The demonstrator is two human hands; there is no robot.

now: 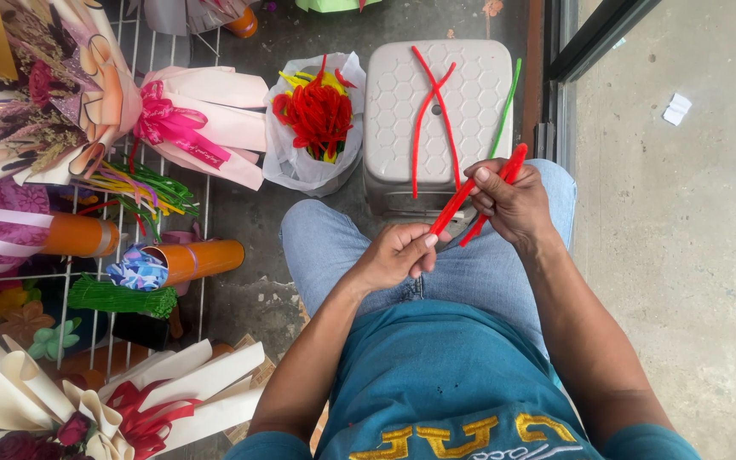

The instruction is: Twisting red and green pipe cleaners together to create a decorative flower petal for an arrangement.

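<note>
Both of my hands grip red pipe cleaners (456,204) over my lap. My right hand (511,203) closes around their upper part, near the stool's front edge. My left hand (398,253) pinches the lower end just above my left knee. Ahead stands a white plastic stool (385,111) with two crossed red pipe cleaners (430,106) and one green pipe cleaner (506,106) lying on its top. Left of the stool, a white plastic bag (287,162) holds a bunch of red and yellow pipe cleaners (317,115).
A white wire rack (206,183) at the left carries paper-wrapped bouquets (206,119), orange tubes (202,260), a green bundle (121,298) and coloured stems. More wrapped flowers (129,400) lie at the lower left. A door track (555,94) and pale concrete floor (692,255) run along the right.
</note>
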